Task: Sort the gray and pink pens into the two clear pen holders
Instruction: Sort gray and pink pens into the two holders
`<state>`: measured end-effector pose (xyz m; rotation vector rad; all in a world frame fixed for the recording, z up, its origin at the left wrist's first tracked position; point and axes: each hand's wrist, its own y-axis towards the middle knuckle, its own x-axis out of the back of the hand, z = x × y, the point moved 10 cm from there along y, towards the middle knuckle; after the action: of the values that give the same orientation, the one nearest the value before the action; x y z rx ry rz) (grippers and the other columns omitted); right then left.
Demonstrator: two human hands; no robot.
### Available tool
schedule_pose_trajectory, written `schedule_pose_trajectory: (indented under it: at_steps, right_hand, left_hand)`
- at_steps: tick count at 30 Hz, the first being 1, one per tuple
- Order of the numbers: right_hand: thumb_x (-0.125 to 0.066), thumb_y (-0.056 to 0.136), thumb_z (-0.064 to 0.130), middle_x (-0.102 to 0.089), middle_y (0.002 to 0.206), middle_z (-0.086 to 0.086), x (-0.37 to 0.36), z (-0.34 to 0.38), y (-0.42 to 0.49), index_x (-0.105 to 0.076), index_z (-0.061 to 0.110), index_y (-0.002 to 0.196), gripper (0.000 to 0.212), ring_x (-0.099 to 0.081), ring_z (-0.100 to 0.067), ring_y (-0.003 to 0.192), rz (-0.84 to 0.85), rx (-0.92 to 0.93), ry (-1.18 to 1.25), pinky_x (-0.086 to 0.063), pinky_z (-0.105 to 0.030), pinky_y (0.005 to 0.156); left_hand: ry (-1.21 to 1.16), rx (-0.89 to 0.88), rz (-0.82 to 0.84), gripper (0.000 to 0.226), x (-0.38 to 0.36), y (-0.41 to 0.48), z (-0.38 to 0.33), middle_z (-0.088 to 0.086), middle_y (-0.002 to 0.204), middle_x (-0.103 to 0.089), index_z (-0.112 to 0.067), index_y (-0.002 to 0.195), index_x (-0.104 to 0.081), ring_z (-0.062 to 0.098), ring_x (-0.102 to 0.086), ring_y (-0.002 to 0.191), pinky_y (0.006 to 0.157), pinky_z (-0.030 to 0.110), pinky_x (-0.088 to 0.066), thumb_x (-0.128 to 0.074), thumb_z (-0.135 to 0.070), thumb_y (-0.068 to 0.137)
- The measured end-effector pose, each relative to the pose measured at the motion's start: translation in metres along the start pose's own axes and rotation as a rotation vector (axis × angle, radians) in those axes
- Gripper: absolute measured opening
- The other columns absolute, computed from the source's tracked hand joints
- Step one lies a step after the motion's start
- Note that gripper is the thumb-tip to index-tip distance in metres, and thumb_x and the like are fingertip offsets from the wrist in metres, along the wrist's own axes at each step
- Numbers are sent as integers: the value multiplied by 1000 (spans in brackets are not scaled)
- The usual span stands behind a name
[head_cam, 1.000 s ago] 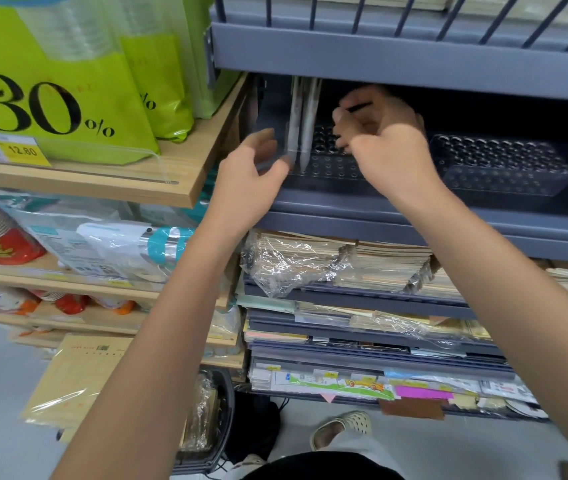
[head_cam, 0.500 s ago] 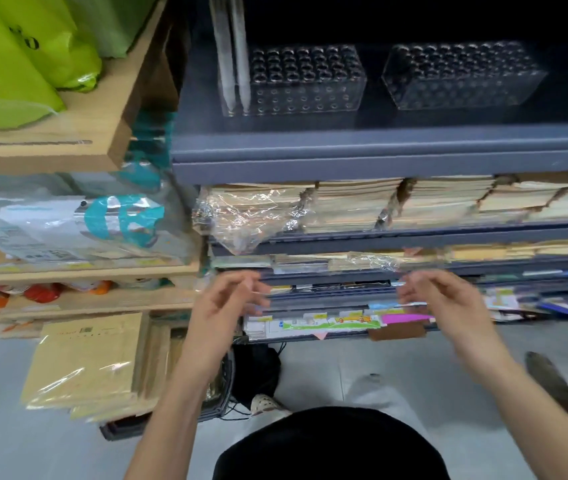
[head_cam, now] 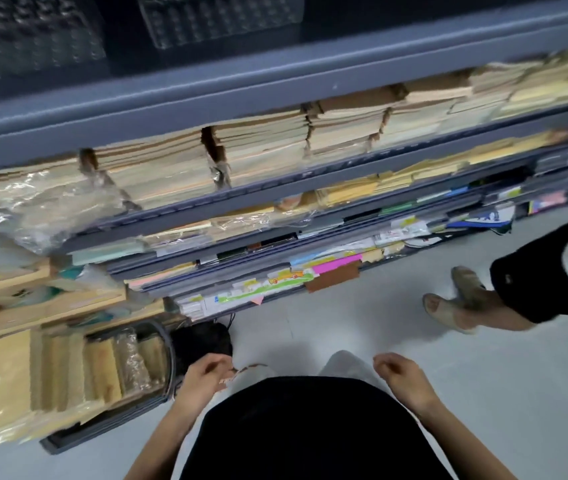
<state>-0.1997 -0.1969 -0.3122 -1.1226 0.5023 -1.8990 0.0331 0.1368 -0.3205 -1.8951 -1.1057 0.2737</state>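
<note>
Two clear pen holders with rows of round holes stand on the grey top shelf, one at the upper left (head_cam: 29,39) and one to its right (head_cam: 220,19); both are blurred and cut off by the frame's top. No pens show in this view. My left hand (head_cam: 206,377) and my right hand (head_cam: 400,374) hang low in front of my dark shirt, far below the holders. Their fingers are loosely curled and they hold nothing.
Grey shelves (head_cam: 275,88) below the holders carry stacks of paper and envelopes (head_cam: 258,147). A dark basket (head_cam: 130,362) with wrapped packs sits on the pale floor at left. Another person's foot (head_cam: 452,308) and dark trouser leg stand at the right.
My hands have dropped from the top shelf down to waist height. The view has tilted down and right, so the holders moved to the frame's top edge.
</note>
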Motion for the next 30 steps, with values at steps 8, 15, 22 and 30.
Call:
schedule_pose_trajectory:
  at_steps: [8,15,22,30]
  right_hand:
    - [-70,88,18,-73,89,11,118,-23,16,-69,34,87,17,-67,-6,87,-41,110,63,-42,-2,70]
    - [-70,89,17,-73,88,19,235,49,26,-69,36,91,19,-67,2,86,-126,365,191,-46,-4,74]
    - [-59,91,47,-67,111,20,369,218,12,-65,42,112,22,-65,-6,102,-360,818,261,-52,-19,79]
    - [-58,98,23,-57,134,0,439,350,30,-59,15,129,32,-47,-16,130,-615,1094,-177,-32,-29,112]
  left_hand:
    - [-17,-85,-12,15,-129,-23,-63,24,100,-70,6,101,-65,28,-65,73,59,23,-54,-50,2,100]
    - [79,-385,-14,16,-187,-58,-198,-3,95,-76,-20,95,-72,22,-73,87,72,27,-57,-59,-10,98]
    - [72,-874,-64,8,-209,-152,-411,-11,103,-75,-38,100,-70,8,-71,98,85,27,-57,-66,-38,93]
    - [434,-1229,-474,23,-225,-173,-589,-13,110,-68,-22,118,-65,8,-61,107,94,24,-46,-53,-30,100]
